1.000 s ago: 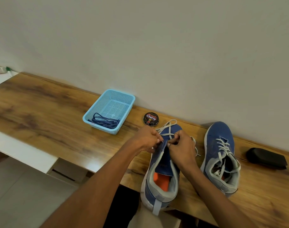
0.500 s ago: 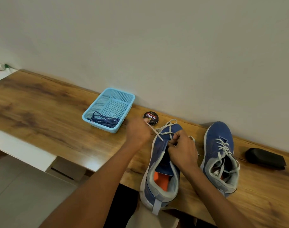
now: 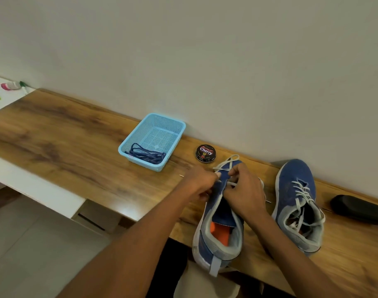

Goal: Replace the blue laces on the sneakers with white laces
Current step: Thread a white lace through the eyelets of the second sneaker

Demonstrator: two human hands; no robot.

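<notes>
Both hands are busy over the near blue suede sneaker, which lies on the long wooden bench with its heel hanging a little over the front edge. The left hand has its fingers curled at the left side of the shoe's eyelets, and it seems to pinch the thin white lace there. The right hand is curled on the other side, touching the tongue, and it also pinches a piece of the same lace. The lace makes one cross near the toe; an end of it lies on the bench to the right of the shoe. The second blue sneaker stands just beside, to the right, already laced in white. The dark blue laces lie in a heap inside the light blue plastic mesh basket, further left near the wall. Between the basket and the shoe sits a small round black tin of shoe polish. A black oblong brush lies at the far right.
</notes>
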